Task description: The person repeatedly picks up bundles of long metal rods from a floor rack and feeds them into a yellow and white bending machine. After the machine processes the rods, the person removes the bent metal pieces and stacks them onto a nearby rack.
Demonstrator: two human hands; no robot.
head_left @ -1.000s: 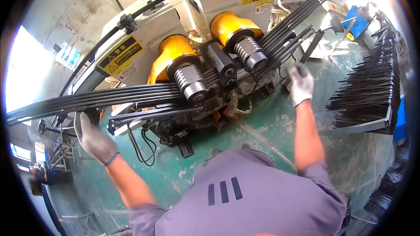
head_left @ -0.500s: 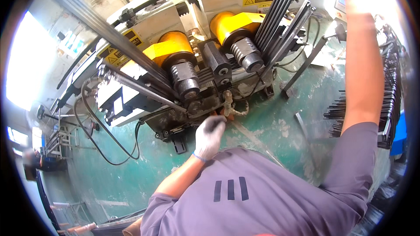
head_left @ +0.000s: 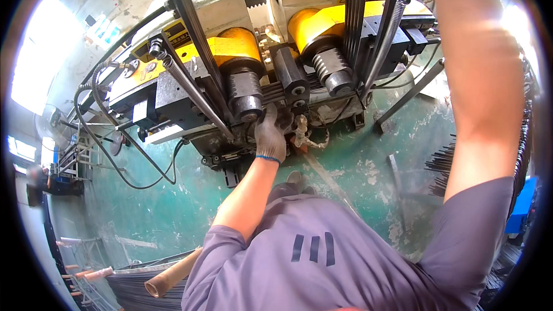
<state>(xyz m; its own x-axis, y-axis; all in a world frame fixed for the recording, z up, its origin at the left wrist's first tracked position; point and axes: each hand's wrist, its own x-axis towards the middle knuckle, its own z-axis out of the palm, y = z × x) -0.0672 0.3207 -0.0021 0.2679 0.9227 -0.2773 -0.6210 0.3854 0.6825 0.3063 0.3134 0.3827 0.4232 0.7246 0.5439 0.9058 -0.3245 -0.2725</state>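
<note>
In the head view, the gloved left hand (head_left: 271, 138) is reached in close below the middle stretch of the black rods (head_left: 355, 8). Its fingertips are partly lost against dark metal, so whether they are closed on anything cannot be told. Just above and left of it the left roller (head_left: 246, 93) is seen; farther to its right, past the dark block (head_left: 290, 72), the right roller (head_left: 332, 72) is set. On either side of the hand the rods are turned steeply upward, apparently held in that bend by the rollers. The coiled spring (head_left: 187, 83), up and left of the hand, is perhaps mounted to pull its arm back. The right hand is hidden beyond the upper edge; only the raised right forearm (head_left: 478, 80) is shown, so its grip cannot be told.
</note>
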